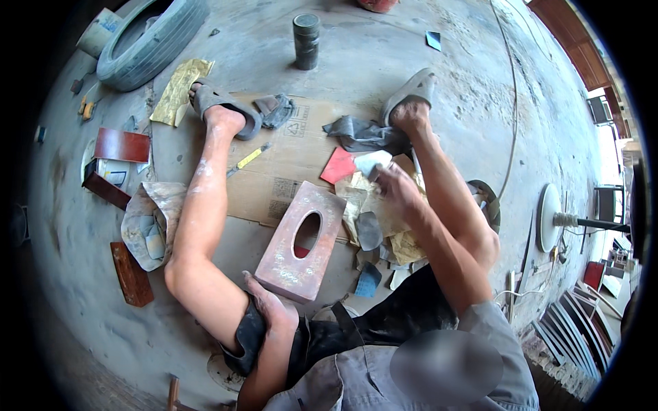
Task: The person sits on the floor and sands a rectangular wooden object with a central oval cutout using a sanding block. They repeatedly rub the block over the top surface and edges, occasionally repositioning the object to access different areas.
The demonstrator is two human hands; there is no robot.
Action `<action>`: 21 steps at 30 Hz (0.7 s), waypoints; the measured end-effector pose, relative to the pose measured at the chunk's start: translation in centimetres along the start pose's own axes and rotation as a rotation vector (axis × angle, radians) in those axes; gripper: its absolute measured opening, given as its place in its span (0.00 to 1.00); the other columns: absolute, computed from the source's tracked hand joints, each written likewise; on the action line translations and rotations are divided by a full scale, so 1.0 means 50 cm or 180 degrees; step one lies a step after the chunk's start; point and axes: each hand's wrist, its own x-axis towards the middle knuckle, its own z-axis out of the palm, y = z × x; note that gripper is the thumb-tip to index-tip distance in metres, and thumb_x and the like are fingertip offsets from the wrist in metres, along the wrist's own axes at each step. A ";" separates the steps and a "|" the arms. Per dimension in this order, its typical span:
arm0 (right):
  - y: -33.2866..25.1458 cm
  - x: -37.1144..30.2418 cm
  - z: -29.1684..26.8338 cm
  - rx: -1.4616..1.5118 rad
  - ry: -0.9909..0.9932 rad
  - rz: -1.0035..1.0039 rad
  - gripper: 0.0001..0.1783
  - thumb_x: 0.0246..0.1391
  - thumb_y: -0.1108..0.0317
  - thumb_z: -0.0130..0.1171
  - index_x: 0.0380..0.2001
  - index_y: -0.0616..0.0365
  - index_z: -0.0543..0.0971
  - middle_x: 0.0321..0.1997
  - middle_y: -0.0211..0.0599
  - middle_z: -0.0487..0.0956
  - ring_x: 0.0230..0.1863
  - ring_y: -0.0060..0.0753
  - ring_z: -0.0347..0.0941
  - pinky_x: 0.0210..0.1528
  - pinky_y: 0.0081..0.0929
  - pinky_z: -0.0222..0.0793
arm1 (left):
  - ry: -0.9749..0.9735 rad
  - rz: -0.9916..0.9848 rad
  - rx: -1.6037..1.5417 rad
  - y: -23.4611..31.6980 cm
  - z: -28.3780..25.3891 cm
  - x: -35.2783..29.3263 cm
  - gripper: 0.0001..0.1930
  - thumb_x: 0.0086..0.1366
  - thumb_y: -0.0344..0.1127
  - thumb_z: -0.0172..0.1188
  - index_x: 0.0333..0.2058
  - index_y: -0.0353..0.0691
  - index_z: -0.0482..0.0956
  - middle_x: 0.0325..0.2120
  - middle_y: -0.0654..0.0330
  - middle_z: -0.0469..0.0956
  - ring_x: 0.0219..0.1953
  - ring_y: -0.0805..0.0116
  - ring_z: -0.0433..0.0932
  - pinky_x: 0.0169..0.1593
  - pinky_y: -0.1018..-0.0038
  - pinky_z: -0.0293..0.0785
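Observation:
A reddish-brown wooden tissue box with an oval opening and pale, scuffed patches stands between my legs. My left hand grips its near left corner, with some fingers hidden by the box. Beyond the box, to the right, my right hand is slightly blurred, its fingers closed at a pale piece of sandpaper. A red sheet lies just left of it. Around and below this hand are crumpled tan papers, a dark grey piece and a blue piece.
Flattened cardboard covers the floor, with a yellow utility knife on it. A dark cloth lies by my right foot. A dark can, a tire, reddish wooden pieces and a cloth bag stand around.

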 end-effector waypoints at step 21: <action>0.100 -0.303 0.177 0.0363 -0.1311 -0.0003 0.19 0.76 0.62 0.54 0.63 0.59 0.74 0.53 0.28 0.80 0.53 0.20 0.75 0.60 0.26 0.71 | -0.0610 0.0404 0.0555 -0.009 -0.018 0.010 0.32 0.76 0.51 0.58 0.68 0.37 0.64 0.66 0.53 0.67 0.67 0.57 0.66 0.71 0.57 0.62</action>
